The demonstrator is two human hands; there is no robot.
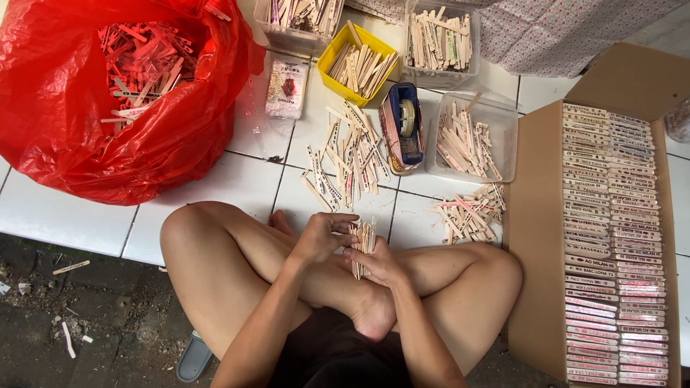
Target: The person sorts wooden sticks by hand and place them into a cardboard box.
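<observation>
wooden sticks [361, 244] bundled upright, clasped between both hands [352, 248], above crossed legs [345, 287]

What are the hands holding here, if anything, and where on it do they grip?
A bundle of flat wooden sticks, held upright. The right hand wraps its lower half; the left hand has its fingers at the upper part, near the top ends.

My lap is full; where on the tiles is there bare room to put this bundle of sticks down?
Bare tile lies between the red bag and the loose stick pile. Around the tape dispenser and clear tub it is crowded.
</observation>
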